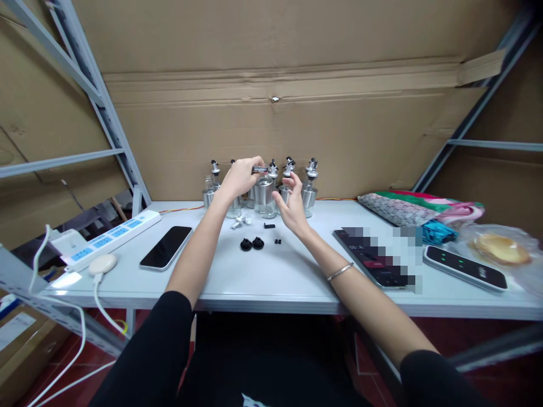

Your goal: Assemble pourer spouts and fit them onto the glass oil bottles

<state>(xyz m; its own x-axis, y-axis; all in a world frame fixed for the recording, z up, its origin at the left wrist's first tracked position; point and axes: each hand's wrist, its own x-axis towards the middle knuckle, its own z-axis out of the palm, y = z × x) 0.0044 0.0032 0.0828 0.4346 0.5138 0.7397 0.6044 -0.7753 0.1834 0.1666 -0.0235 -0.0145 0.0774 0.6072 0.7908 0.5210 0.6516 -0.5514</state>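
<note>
My left hand (242, 178) is closed on a short dark cylinder-like piece (259, 169), held level at the mouth of a glass bottle with a metal sleeve (265, 198). Whether the piece touches the bottle cannot be made out. Just right of that bottle, my right hand (293, 208) is raised with fingers apart and holds nothing. In front of the bottles lie grey-white pourer parts (241, 221), a small black strip (270, 226), two black ribbed stoppers (251, 244) and two tiny black bits (278, 241).
Several similar bottles, some with pourer tops (311, 169), line the cardboard wall (292, 130). A phone (166, 247) and a power strip (114, 237) lie left. To the right are a phone with a lit screen (369, 257), a white-edged device (464, 268), patterned cloth (399, 208) and bagged food (500, 250).
</note>
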